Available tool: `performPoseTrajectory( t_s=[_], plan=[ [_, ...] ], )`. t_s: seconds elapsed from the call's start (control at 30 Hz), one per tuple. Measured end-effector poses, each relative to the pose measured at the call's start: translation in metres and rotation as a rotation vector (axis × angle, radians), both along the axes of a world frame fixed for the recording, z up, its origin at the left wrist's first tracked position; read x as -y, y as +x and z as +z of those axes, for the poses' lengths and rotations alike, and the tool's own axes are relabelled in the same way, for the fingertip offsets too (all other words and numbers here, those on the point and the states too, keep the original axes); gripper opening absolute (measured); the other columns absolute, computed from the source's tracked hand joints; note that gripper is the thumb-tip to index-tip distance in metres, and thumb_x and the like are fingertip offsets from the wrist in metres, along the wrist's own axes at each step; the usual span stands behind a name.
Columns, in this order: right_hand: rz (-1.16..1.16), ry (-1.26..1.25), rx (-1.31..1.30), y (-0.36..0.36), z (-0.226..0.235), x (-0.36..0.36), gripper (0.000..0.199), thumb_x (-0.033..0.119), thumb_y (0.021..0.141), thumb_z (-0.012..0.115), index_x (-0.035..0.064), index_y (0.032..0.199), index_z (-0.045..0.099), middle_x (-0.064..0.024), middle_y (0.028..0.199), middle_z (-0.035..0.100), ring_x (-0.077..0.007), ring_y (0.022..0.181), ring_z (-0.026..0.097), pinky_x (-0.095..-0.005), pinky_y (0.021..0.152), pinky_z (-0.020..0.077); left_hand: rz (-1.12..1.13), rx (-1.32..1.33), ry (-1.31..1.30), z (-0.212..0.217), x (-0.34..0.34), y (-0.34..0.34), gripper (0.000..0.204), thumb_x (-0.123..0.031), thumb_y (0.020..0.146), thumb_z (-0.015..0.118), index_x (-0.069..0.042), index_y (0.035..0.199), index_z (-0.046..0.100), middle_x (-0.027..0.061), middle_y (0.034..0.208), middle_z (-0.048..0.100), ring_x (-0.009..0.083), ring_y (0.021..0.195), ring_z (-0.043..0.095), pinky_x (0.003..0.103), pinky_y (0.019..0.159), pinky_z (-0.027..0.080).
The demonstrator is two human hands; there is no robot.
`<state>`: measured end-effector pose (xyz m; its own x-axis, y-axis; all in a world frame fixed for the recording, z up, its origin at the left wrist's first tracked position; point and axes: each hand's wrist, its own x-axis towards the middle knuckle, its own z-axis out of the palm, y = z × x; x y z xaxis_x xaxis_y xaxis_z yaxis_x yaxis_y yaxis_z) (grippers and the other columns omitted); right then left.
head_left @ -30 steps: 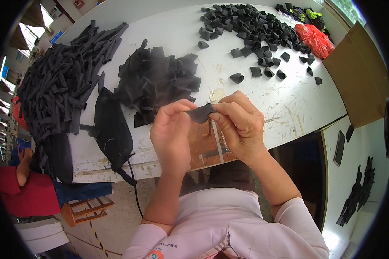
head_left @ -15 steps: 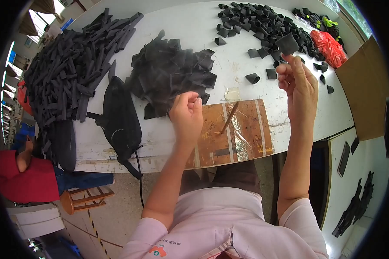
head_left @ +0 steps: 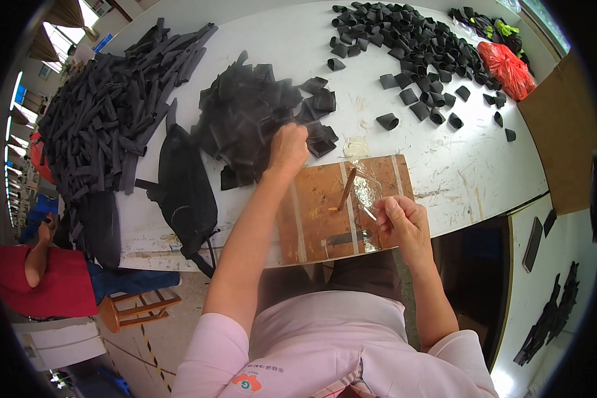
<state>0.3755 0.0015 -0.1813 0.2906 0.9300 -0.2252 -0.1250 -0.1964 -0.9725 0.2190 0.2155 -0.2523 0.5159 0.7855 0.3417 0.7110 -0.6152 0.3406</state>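
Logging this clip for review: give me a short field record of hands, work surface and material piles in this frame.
Left hand: reaching into the middle pile of flat black pieces
Right hand: closed over the wooden board, pinching a thin tool
Far pile: folded black loops
Left pile: long black strips
Table: white, scuffed
Also: black bag, red bag

The desk [head_left: 444,166] is seen white and scuffed; the fabric pieces [head_left: 252,113] — black; the board [head_left: 325,212] — brown, pale-striped; the bag [head_left: 507,66] — red.
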Motion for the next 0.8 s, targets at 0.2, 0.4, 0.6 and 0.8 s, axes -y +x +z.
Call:
performPoseTrajectory(
  t_s=[0.2, 0.4, 0.6, 0.8],
  plan=[
    [-0.019, -0.039, -0.020, 0.005, -0.013, 0.006, 0.031, 0.027, 0.090, 0.046, 0.0004, 0.082, 0.059, 0.0011, 0.063, 0.052, -0.0034, 0.055, 0.045, -0.0162, 0.047, 0.0362, -0.166, -0.034, -0.309, 0.052, 0.049, -0.029, 0.014, -0.008, 0.071, 0.061, 0.001, 0.081, 0.061, 0.0136, 0.076, 0.055, 0.0294, 0.074, 0.056, 0.037, 0.069, 0.045],
    [0.014, -0.076, -0.021, 0.002, -0.017, 0.010, 0.031, 0.027, 0.090, 0.046, 0.0006, 0.081, 0.059, 0.0009, 0.062, 0.052, -0.0038, 0.055, 0.045, -0.0171, 0.047, 0.0367, -0.112, 0.070, -0.207, 0.068, 0.071, -0.032, 0.027, -0.018, 0.071, 0.067, 0.000, 0.091, 0.061, 0.0123, 0.088, 0.051, 0.0288, 0.081, 0.053, 0.036, 0.074, 0.043],
    [0.029, -0.053, -0.006, -0.001, -0.013, 0.014, 0.031, 0.026, 0.090, 0.046, 0.0001, 0.081, 0.059, 0.0005, 0.062, 0.052, -0.0044, 0.055, 0.045, -0.0177, 0.048, 0.0372, -0.091, -0.101, -0.240, 0.052, 0.055, -0.011, 0.017, -0.010, 0.068, 0.067, -0.003, 0.083, 0.060, 0.0122, 0.083, 0.053, 0.0287, 0.077, 0.053, 0.036, 0.066, 0.044],
    [-0.001, -0.025, 0.080, -0.011, -0.013, 0.024, 0.028, 0.022, 0.089, 0.049, -0.0027, 0.081, 0.058, -0.0017, 0.061, 0.053, -0.0068, 0.057, 0.048, -0.0213, 0.050, 0.0404, -0.083, 0.216, -0.006, 0.049, 0.068, -0.017, 0.009, 0.000, 0.065, 0.064, -0.001, 0.072, 0.059, 0.0092, 0.077, 0.056, 0.0237, 0.068, 0.053, 0.032, 0.059, 0.043]
  ],
)
